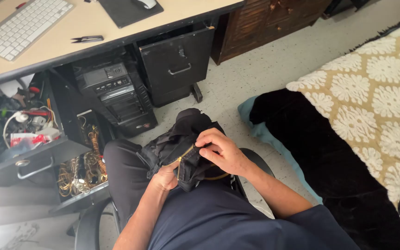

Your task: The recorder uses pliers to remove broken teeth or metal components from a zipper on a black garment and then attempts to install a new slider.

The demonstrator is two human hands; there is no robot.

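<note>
We are holding a black garment [181, 148] bunched on our lap, its brass zipper [181, 159] running diagonally down toward our left hand [165, 178]. Our right hand [221, 150] is lying nearer the zipper's upper end, fingertips pinching the fabric there. Our left hand is gripping the cloth from below, fingers hidden. An open drawer [33, 159] is standing to our left.
</note>
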